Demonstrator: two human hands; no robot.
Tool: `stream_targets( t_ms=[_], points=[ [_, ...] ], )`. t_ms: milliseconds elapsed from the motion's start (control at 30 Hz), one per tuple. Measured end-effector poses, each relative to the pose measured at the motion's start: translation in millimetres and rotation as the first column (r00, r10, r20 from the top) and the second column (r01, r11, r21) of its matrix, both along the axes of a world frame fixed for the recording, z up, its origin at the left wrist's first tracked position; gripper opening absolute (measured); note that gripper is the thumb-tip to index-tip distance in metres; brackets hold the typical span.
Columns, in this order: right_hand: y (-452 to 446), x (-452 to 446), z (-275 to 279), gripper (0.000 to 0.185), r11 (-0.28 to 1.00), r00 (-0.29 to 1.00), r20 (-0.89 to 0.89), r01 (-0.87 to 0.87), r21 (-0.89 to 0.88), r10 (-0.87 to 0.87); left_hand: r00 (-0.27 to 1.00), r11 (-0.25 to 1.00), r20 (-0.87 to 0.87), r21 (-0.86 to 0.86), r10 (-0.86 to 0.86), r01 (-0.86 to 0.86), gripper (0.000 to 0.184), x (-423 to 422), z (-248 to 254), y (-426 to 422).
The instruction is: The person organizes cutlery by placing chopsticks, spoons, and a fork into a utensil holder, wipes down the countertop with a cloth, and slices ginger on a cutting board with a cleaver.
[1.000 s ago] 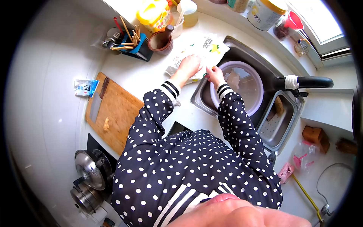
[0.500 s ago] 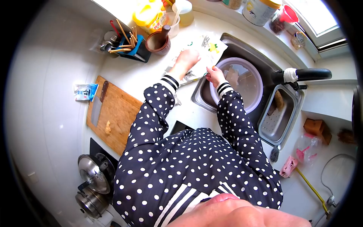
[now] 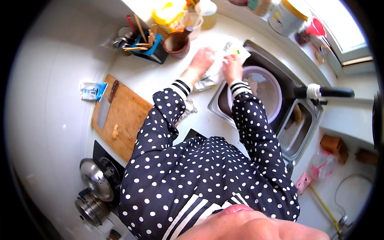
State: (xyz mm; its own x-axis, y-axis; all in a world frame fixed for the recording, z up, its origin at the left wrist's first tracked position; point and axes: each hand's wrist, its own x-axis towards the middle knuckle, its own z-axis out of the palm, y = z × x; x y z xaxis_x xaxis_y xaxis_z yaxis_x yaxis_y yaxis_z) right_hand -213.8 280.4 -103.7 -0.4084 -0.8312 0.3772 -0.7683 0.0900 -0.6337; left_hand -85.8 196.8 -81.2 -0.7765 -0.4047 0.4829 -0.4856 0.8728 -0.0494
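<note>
A white printed plastic bag (image 3: 207, 81) with a green and yellow print lies crumpled on the counter left of the sink. My left hand (image 3: 202, 59) is closed on its left side, fingers curled and partly blurred. On the bag's right side, my right hand (image 3: 233, 67) grips the plastic near the sink's edge. What the bag contains is hidden. Just right of my right hand, a pale round basin (image 3: 276, 86) stands in the sink, with water and a light-coloured piece in it.
At left, a wooden cutting board (image 3: 130, 116) bears a knife (image 3: 105, 110) and a small yellowish lump (image 3: 115, 131). Behind my left hand stand a brown mortar (image 3: 176, 47) with a pestle and a utensil holder (image 3: 154, 52). A black faucet (image 3: 328, 92) reaches over the sink (image 3: 253, 50).
My right hand has moved up and over the bag from its lower right edge. The bag is more bunched between my hands. The whole view has shifted slightly.
</note>
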Motion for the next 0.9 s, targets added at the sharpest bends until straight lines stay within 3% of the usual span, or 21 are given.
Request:
stream_targets(
  t_ms=[33,67,100,133,167,200,267,333,367,467,500,600,633,700,800,867,900],
  points=[
    [-1.6,-5.1,5.2,0.013,0.998,0.996,-0.077,0.041,-0.053,-0.045,0.988,1.000,0.154,-0.017,-0.010,0.012,0.012,-2.9,-11.3,5.5],
    [2.7,-6.5,24.5,0.019,0.996,0.994,-0.100,0.060,0.070,-0.053,0.993,0.999,0.114,-0.040,0.015,-0.011,0.012,-5.2,-25.0,12.2],
    [-5.8,-14.1,-6.7,0.026,0.972,0.971,-0.031,0.235,0.001,-0.235,0.989,0.998,0.142,-0.043,0.047,-0.041,0.014,-6.5,-23.9,20.2],
    [-6.0,-20.1,-18.1,0.034,0.964,0.964,-0.036,0.265,0.027,-0.264,0.977,0.993,0.179,-0.031,0.119,-0.115,0.015,-9.2,-32.4,25.5],
    [-3.4,-22.6,-26.7,0.038,0.958,0.958,-0.030,0.286,0.026,-0.286,0.961,0.977,0.179,0.006,0.210,-0.215,0.017,-14.8,-39.0,28.4],
    [1.0,-20.3,-31.5,0.043,0.949,0.949,-0.029,0.314,0.023,-0.313,0.969,0.970,0.073,0.046,0.237,-0.240,0.016,-16.2,-41.4,25.3],
    [3.6,-17.5,-43.1,0.051,0.936,0.940,0.003,0.341,0.091,-0.342,0.966,0.951,0.080,0.172,0.246,-0.256,0.014,-20.1,-33.7,18.0],
    [7.0,-9.7,-36.0,0.050,0.935,0.928,0.115,0.347,0.076,-0.354,0.956,0.890,0.198,0.362,0.218,-0.278,0.019,-20.8,-15.4,15.5],
    [6.3,-9.1,-38.6,0.052,0.922,0.888,0.250,0.377,0.087,-0.386,0.957,0.914,0.198,0.306,0.214,-0.268,0.017,-20.8,-17.7,14.3],
    [9.9,-4.7,-45.4,0.052,0.884,0.777,0.427,0.439,0.158,-0.462,0.954,0.968,0.250,0.146,0.165,-0.206,0.014,-24.3,-23.5,15.5],
    [7.8,-9.1,-70.5,0.048,0.874,0.788,0.381,0.461,0.153,-0.483,0.943,0.979,0.301,0.099,0.142,-0.179,0.014,-28.5,-24.3,16.2],
    [16.2,-8.2,-72.3,0.044,0.957,0.548,0.785,0.173,0.231,-0.289,0.920,0.992,0.372,-0.001,0.119,-0.128,0.015,-30.1,-15.4,24.3],
    [17.9,-2.6,-59.6,0.034,0.965,0.560,0.788,0.106,0.239,-0.257,0.919,0.991,0.372,-0.030,0.130,-0.128,0.014,-29.7,-20.5,23.2],
    [18.6,3.3,-57.2,0.032,0.966,0.583,0.771,0.130,0.222,-0.256,0.939,0.992,0.320,-0.036,0.125,-0.119,0.013,-30.5,-31.4,20.0],
    [13.7,-14.5,-100.6,0.032,0.983,0.687,0.704,0.094,0.159,-0.180,0.994,0.965,0.096,0.252,0.044,-0.067,0.011,-18.6,-40.4,7.5],
    [11.1,-20.2,-111.0,0.032,0.980,0.654,0.732,0.072,0.188,-0.188,0.986,0.944,0.120,0.296,0.114,-0.145,0.012,-10.0,-31.3,2.7],
    [12.2,-17.3,-100.1,0.031,0.971,0.617,0.755,0.073,0.226,-0.222,0.997,0.941,0.066,0.335,0.032,-0.052,0.012,1.9,-18.4,2.2]
  ],
)
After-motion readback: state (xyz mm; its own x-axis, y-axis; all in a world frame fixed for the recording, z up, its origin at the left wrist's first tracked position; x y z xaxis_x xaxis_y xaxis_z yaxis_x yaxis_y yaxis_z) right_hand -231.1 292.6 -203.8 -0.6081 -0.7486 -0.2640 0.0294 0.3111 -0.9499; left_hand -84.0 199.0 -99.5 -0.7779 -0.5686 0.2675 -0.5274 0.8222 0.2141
